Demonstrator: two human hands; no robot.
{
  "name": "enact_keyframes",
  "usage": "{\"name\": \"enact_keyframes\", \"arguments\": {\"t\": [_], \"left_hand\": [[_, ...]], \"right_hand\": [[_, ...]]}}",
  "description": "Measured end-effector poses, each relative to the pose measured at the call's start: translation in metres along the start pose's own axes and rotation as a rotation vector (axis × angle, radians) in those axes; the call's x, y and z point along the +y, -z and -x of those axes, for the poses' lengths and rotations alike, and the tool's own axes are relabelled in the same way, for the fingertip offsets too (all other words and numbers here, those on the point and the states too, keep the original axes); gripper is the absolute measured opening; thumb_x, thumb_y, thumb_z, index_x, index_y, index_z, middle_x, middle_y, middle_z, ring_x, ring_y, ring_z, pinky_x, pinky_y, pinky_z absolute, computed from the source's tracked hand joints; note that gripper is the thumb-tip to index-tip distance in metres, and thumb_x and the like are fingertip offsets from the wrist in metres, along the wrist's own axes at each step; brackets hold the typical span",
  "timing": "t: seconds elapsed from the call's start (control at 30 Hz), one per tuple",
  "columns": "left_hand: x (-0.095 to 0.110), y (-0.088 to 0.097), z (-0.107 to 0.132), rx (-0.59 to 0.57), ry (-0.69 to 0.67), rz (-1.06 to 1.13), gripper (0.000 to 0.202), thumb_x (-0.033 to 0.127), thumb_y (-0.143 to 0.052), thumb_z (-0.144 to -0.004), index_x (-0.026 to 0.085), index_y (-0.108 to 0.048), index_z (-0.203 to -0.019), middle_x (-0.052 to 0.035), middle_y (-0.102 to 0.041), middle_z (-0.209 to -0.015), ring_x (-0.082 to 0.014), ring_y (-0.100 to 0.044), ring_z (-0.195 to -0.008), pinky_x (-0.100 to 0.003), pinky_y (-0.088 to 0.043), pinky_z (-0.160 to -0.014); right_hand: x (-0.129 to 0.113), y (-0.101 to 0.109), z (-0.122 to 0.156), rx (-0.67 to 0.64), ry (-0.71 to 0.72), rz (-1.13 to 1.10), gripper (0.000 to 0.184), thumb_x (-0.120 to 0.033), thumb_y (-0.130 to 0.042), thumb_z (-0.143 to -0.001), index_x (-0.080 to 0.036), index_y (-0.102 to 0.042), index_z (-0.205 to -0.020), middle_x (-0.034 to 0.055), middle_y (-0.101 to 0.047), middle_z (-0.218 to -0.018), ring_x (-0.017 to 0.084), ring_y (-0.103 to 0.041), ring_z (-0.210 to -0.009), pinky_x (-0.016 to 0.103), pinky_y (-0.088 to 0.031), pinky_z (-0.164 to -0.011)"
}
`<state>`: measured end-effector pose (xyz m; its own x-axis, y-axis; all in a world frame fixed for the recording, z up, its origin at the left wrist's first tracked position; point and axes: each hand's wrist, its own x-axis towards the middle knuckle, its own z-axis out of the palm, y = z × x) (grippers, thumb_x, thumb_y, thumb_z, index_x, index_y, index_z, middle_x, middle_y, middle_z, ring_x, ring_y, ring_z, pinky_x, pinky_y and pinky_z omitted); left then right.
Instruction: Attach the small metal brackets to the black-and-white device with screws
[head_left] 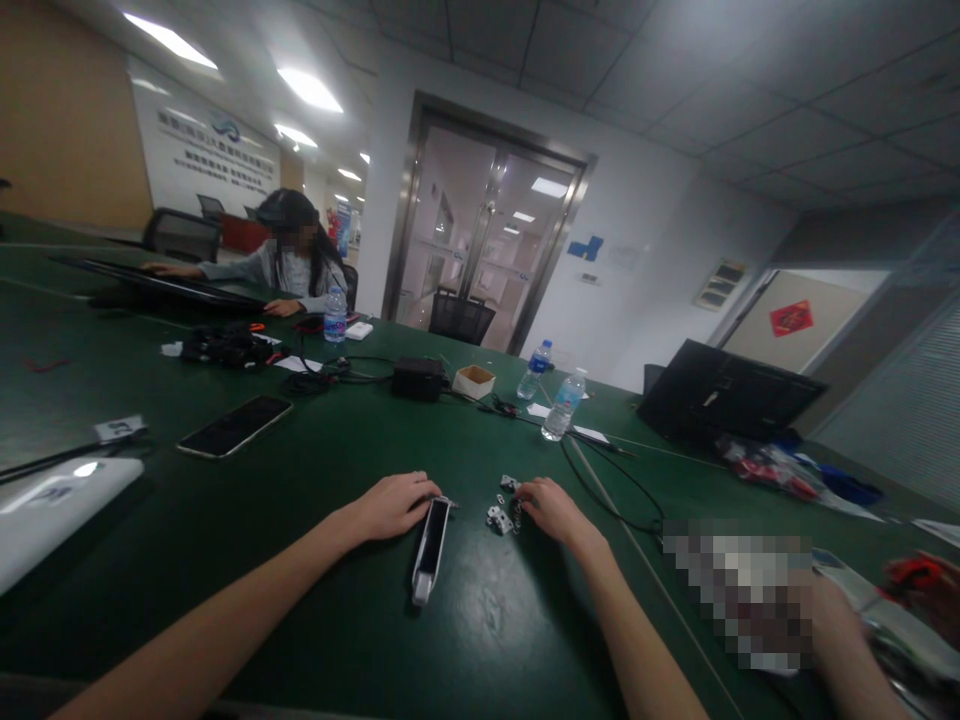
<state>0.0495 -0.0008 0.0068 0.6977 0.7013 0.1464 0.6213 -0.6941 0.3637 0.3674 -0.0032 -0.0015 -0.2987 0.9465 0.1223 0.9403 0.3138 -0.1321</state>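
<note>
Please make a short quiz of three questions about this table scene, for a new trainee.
1. True or false: the left hand rests beside the long slim device on the green table.
2. What lies nearest to the right hand? A) a phone B) small metal parts C) a water bottle
3. How many water bottles stand on the table?

Key:
1. True; whether it touches the top end is hard to tell.
2. B, the small metal parts lie by its fingertips.
3. Three: one near the seated person, two near the middle.
</note>
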Motion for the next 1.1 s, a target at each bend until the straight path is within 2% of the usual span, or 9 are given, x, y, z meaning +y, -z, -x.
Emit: {"name": "enact_keyframes", "arguments": {"t": [0.23, 0.53, 0.8, 0.93, 1.1], "left_hand": [[0.000, 0.000, 0.000, -0.013, 0.007, 0.001, 0.029, 0.025, -0.043, -0.096, 0.022, -0.061, -0.118, -0.0057, -0.061, -0.107, -0.0193, -0.060, -0.095, -0.028, -0.049, -0.079], [0.000, 0.000, 0.001, -0.001, 0.000, 0.001, 0.029, 0.025, -0.042, -0.096, 0.023, -0.061, -0.117, -0.0051, -0.061, -0.106, -0.0191, -0.060, -0.094, -0.027, -0.048, -0.078], [-0.005, -0.005, 0.000, 0.013, -0.014, 0.004, 0.027, 0.026, -0.043, -0.096, 0.023, -0.060, -0.117, -0.0046, -0.061, -0.105, -0.0184, -0.060, -0.093, -0.028, -0.048, -0.079], [-0.002, -0.003, 0.000, 0.003, -0.004, 0.007, 0.027, 0.025, -0.043, -0.096, 0.023, -0.060, -0.117, -0.0049, -0.061, -0.106, -0.0186, -0.060, -0.094, -0.027, -0.048, -0.078], [-0.001, -0.001, 0.000, -0.001, 0.003, 0.011, 0.028, 0.025, -0.043, -0.096, 0.023, -0.061, -0.117, -0.0051, -0.061, -0.106, -0.0192, -0.060, -0.094, -0.027, -0.048, -0.078]], "right_hand": [[0.000, 0.001, -0.002, -0.043, -0.078, 0.000, 0.016, -0.015, -0.055, -0.083, -0.018, -0.070, -0.089, 0.0083, -0.067, -0.092, 0.021, -0.060, -0.091, 0.027, -0.041, -0.079], [-0.004, 0.005, -0.001, -0.127, -0.002, -0.085, 0.022, -0.015, -0.056, -0.077, -0.020, -0.069, -0.094, 0.0046, -0.066, -0.092, 0.017, -0.059, -0.086, 0.024, -0.040, -0.075], [-0.005, 0.010, 0.001, -0.096, 0.003, -0.114, 0.023, -0.013, -0.056, -0.076, -0.019, -0.070, -0.094, 0.0053, -0.066, -0.092, 0.017, -0.060, -0.084, 0.024, -0.041, -0.075], [-0.008, 0.012, 0.003, -0.156, 0.031, -0.194, 0.024, -0.010, -0.058, -0.072, -0.020, -0.072, -0.089, 0.0022, -0.067, -0.086, 0.014, -0.060, -0.078, 0.022, -0.042, -0.070], [-0.010, 0.011, 0.002, -0.189, -0.012, -0.234, 0.019, -0.013, -0.060, -0.072, -0.020, -0.072, -0.086, 0.0003, -0.068, -0.079, 0.013, -0.060, -0.070, 0.021, -0.040, -0.063]]}}
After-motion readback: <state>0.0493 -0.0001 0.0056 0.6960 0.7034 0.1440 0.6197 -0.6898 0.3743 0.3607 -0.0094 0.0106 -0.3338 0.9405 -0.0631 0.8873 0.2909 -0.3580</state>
